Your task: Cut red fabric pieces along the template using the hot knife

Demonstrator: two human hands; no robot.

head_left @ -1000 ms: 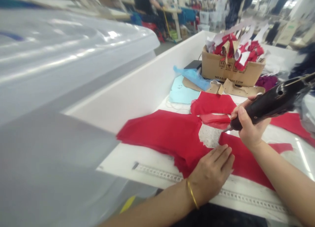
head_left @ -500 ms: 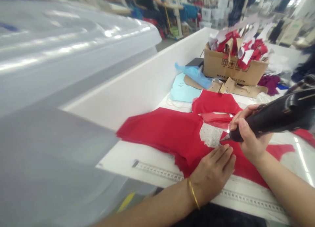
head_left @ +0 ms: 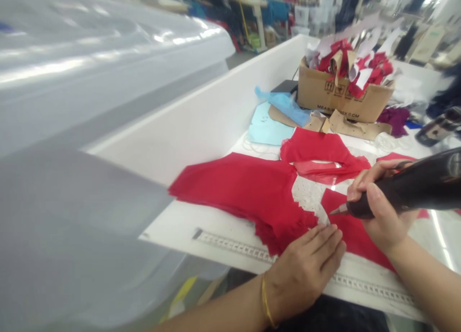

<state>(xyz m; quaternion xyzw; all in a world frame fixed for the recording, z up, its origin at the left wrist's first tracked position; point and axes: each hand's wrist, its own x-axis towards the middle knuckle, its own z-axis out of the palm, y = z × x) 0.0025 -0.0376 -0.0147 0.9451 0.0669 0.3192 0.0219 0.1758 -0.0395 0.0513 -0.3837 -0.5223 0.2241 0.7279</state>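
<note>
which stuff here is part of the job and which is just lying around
In use: left hand touching stacked red fabric; right hand holding black handheld electric cutter.
Lying about: cardboard box of red scraps, pale blue card, brown paper pattern pieces.

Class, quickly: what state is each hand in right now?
Left hand: open, flat on layered red fabric.
Right hand: closed, holding a pointed black handheld cutting tool.

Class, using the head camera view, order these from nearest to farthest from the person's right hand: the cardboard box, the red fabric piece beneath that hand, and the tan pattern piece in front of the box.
1. Red fabric piece: directly beneath the right hand, on the table.
2. Tan pattern piece: farther up the table, before the box.
3. Cardboard box: farthest, behind the pattern piece.
</note>
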